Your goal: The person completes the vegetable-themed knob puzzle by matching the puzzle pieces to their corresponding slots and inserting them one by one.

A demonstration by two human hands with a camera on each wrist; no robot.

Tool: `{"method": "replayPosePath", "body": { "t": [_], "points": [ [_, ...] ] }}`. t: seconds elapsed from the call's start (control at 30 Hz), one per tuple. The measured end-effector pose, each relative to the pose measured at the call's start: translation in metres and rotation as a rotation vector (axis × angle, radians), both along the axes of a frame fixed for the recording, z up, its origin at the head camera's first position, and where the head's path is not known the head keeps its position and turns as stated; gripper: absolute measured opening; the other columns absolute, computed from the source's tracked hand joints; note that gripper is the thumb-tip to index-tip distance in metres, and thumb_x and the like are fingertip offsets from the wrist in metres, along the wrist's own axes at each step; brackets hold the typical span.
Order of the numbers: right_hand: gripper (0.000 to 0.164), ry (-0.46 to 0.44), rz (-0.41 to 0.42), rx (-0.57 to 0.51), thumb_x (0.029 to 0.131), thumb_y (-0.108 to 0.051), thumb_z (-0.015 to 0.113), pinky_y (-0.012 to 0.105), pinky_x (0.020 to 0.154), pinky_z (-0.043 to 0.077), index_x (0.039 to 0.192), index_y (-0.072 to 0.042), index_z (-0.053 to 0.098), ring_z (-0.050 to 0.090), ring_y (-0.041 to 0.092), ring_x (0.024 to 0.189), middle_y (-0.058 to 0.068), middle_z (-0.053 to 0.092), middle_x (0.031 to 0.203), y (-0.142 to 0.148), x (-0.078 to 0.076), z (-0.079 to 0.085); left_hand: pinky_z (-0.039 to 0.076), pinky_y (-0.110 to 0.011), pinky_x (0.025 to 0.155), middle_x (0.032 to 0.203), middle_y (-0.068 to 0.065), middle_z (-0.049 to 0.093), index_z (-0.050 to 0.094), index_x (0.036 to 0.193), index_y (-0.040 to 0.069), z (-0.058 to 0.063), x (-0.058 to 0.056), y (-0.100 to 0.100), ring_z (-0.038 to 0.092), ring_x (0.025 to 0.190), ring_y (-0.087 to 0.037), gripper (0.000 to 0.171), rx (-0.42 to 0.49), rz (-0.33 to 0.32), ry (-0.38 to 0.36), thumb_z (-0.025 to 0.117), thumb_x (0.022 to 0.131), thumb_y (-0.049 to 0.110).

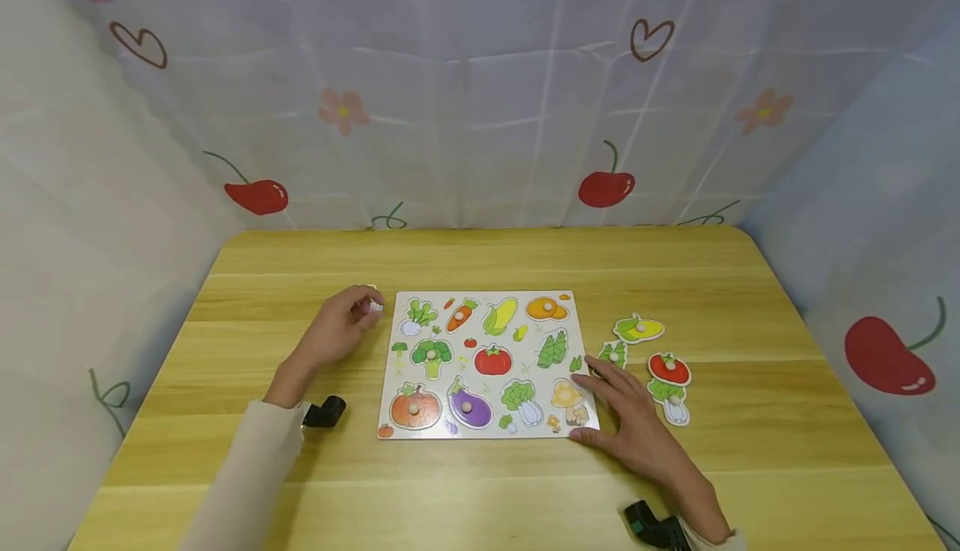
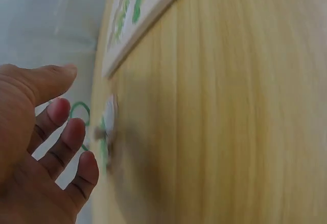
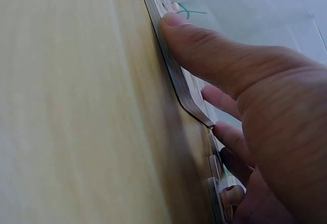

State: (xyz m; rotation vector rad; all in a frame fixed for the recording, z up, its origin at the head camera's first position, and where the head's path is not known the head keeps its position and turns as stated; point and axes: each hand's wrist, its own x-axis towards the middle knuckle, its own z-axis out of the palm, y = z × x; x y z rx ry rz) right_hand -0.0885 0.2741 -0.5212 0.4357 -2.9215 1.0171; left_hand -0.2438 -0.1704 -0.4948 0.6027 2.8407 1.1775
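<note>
My left hand [image 1: 335, 328] is at the far left of a vegetable puzzle board [image 1: 483, 426]. Its fingers are loosely bent beside a loose puzzle piece [image 2: 109, 124], white and green with a small knob. In the left wrist view a gap shows between fingertips and knob; in the head view the hand partly covers this piece. My right hand [image 1: 633, 422] rests at the board's right edge, fingers fairly straight and spread. The thumb touches the front right corner area, and the fingertips lie along the right side.
Right of the board lie a corn piece [image 1: 640, 329], a green leafy piece [image 1: 613, 354] partly behind my right hand, a tomato piece [image 1: 668, 368] and a bok choy piece [image 1: 672, 402]. Knobbed broccoli [image 1: 431, 356], carrot [image 1: 461, 316] and eggplant [image 1: 470, 408] pieces sit in the board.
</note>
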Motion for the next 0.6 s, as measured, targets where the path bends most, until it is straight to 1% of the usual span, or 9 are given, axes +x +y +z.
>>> {"method": "replayPosePath", "body": {
  "t": [0.1,0.27,0.4,0.6],
  "points": [
    [0.075,0.007,0.001,0.003,0.073,-0.044,0.087,0.065,0.112,0.019,0.138,-0.020,0.060,0.029,0.040,0.145,0.010,0.041,0.157,0.000,0.000,0.001,0.041,-0.026,0.068,0.088,-0.009,0.053,0.064,0.110,0.002,-0.003,-0.003,-0.009,0.048,0.079,-0.021,0.014,0.026,0.039,-0.023,0.065,0.096,0.003],
    [0.075,0.001,0.001,0.002,0.073,-0.044,0.087,0.065,0.112,0.019,0.139,-0.020,0.060,0.029,0.040,0.145,0.010,0.041,0.158,0.001,0.000,0.001,0.039,-0.025,0.065,0.088,-0.011,0.051,0.061,0.110,0.002,-0.008,-0.009,-0.020,0.046,0.075,-0.021,0.014,0.057,0.078,-0.072,0.064,0.097,0.004],
    [0.075,-0.006,0.000,-0.005,0.073,-0.045,0.087,0.065,0.112,0.019,0.139,-0.020,0.060,0.029,0.040,0.145,0.010,0.040,0.158,0.001,0.000,0.000,0.038,-0.025,0.064,0.088,-0.011,0.051,0.059,0.111,0.002,-0.012,-0.013,-0.024,0.045,0.074,-0.020,0.014,0.063,0.096,-0.100,0.063,0.098,0.006],
    [0.075,-0.005,-0.001,-0.003,0.073,-0.045,0.087,0.064,0.113,0.019,0.139,-0.022,0.059,0.028,0.039,0.146,0.009,0.040,0.158,0.001,0.000,-0.001,0.037,-0.025,0.066,0.088,-0.011,0.052,0.059,0.111,0.003,-0.014,-0.017,-0.025,0.045,0.075,-0.021,0.013,0.048,0.093,-0.110,0.062,0.099,0.007]
  ]
}}
